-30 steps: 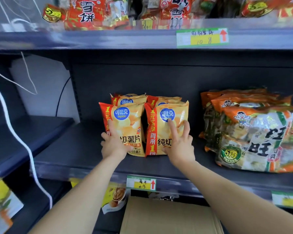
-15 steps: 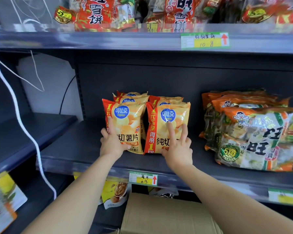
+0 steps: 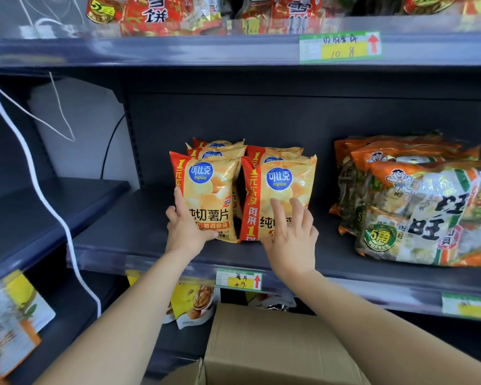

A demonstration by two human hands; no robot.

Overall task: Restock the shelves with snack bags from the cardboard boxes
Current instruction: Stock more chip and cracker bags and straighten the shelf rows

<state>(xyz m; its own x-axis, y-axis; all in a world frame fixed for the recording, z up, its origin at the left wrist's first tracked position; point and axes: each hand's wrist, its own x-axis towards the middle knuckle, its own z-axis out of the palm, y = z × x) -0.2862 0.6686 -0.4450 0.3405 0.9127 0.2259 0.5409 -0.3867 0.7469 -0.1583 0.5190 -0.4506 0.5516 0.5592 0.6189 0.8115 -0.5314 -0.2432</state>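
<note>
Two rows of yellow potato-chip bags with red side strips and round blue logos stand upright mid-view on a dark grey shelf (image 3: 139, 240). The front-left chip bag (image 3: 208, 190) has two more lined up behind it toward 12 o'clock. The left hand (image 3: 185, 232) grips its lower left corner. Just beside it at 3 o'clock stands the front-right chip bag (image 3: 282, 190), with one bag behind. The right hand (image 3: 292, 237) lays straight fingers on its lower front. A brown cardboard box (image 3: 275, 348) sits below the shelf at 6 o'clock.
</note>
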